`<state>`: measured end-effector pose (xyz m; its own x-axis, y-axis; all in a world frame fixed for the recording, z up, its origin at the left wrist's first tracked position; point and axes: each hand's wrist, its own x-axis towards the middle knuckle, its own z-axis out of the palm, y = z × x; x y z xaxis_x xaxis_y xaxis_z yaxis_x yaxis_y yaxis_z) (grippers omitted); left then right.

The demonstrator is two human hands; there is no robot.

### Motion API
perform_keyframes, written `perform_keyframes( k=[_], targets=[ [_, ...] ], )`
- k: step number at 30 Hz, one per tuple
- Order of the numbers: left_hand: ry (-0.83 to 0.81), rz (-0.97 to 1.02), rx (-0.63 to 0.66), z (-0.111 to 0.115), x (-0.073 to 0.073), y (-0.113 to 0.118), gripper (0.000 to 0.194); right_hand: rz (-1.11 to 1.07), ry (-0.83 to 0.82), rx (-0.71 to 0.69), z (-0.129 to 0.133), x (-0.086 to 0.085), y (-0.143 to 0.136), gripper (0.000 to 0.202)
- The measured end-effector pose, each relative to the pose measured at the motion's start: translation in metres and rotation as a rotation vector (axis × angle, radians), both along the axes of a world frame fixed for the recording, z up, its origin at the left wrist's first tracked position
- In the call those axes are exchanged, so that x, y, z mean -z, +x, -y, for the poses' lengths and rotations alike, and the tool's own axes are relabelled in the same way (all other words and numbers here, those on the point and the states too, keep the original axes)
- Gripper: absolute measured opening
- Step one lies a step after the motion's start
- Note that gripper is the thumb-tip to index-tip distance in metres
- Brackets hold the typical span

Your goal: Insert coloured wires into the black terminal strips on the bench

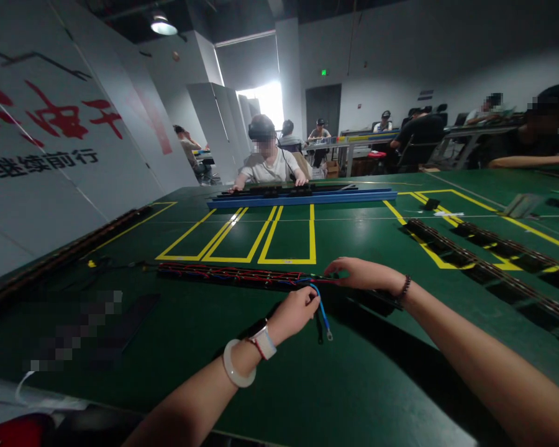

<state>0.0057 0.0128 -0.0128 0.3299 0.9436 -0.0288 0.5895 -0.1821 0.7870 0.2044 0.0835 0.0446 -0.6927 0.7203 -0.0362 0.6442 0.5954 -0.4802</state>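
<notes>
A long dark strip (233, 275) with red and blue wires along it lies across the green table in front of me. My left hand (297, 310), with a watch and a pale bangle on its wrist, has its fingers closed at the strip's right end, by a blue cable (323, 310). The cable bends down to a metal ring lug that lies over the table. My right hand (351, 273), wearing a beaded bracelet, is at the wires just right of the strip's end, its thumb and fingers closed around something too small to make out.
Blue channels (302, 198) lie across the far side, where a person in white sits. Dark segmented strips (484, 267) lie at the right, another (74, 248) along the left edge. Yellow tape outlines (313, 236) mark the green table (354, 397). A dark flat object (130, 323) rests at the left.
</notes>
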Motion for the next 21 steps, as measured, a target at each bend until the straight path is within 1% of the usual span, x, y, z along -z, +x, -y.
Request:
perform_keyframes(
  k=[2, 4, 7, 10, 13, 15, 18, 21],
  targets=[
    [-0.194, 0.145, -0.003, -0.004, 0.003, 0.003, 0.024, -0.019, -0.141, -0.009, -0.006, 0.005, 0.003, 0.038],
    [-0.364, 0.291, 0.005, -0.006, 0.005, 0.006, 0.022, -0.036, -0.236, 0.007, -0.01, 0.008, 0.005, 0.044],
    [-0.526, 0.481, -0.001, -0.006, 0.004, 0.012, 0.017, -0.045, -0.312, 0.007, -0.012, 0.012, 0.006, 0.05],
    [-0.617, 0.617, -0.049, -0.004, 0.001, 0.018, 0.012, -0.029, -0.321, 0.009, -0.013, 0.015, 0.006, 0.049],
    [-0.673, 0.723, -0.085, -0.004, -0.001, 0.025, 0.009, -0.007, -0.28, 0.034, -0.014, 0.015, 0.007, 0.048],
    [-0.708, 0.801, -0.1, -0.005, -0.001, 0.03, 0.006, 0.0, -0.281, 0.018, -0.015, 0.015, 0.009, 0.044],
    [-0.748, 0.896, -0.125, -0.004, -0.003, 0.035, 0.006, -0.019, -0.357, -0.044, -0.02, 0.015, 0.014, 0.039],
    [-0.771, 0.96, -0.163, -0.005, -0.004, 0.039, 0.005, -0.039, -0.426, -0.083, -0.024, 0.017, 0.016, 0.038]
  ],
)
